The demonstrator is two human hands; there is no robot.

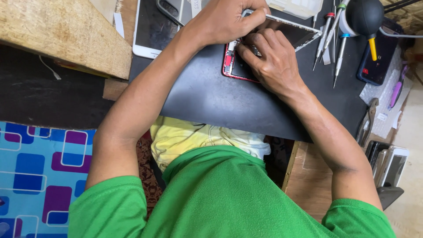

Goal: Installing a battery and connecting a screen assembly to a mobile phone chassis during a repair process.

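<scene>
A phone with a red frame [232, 66] lies opened on a black work mat [211, 99]. Its screen panel [296, 31] is lifted off the body and tilts up to the right. My left hand [224, 20] grips the top edge of that panel with thumb and fingers. My right hand [274, 59] rests on the phone's body, its fingers curled in at the open top edge, where small parts show. The right hand covers most of the phone; whether it pinches a small tool I cannot tell.
Several screwdrivers [328, 37] and a black air blower with a yellow nozzle [366, 20] lie right of the hands, beside a dark phone [375, 64]. A white phone [152, 31] lies at the left, a wooden block [66, 33] far left, pliers [368, 121] and more phones [392, 165] at the right.
</scene>
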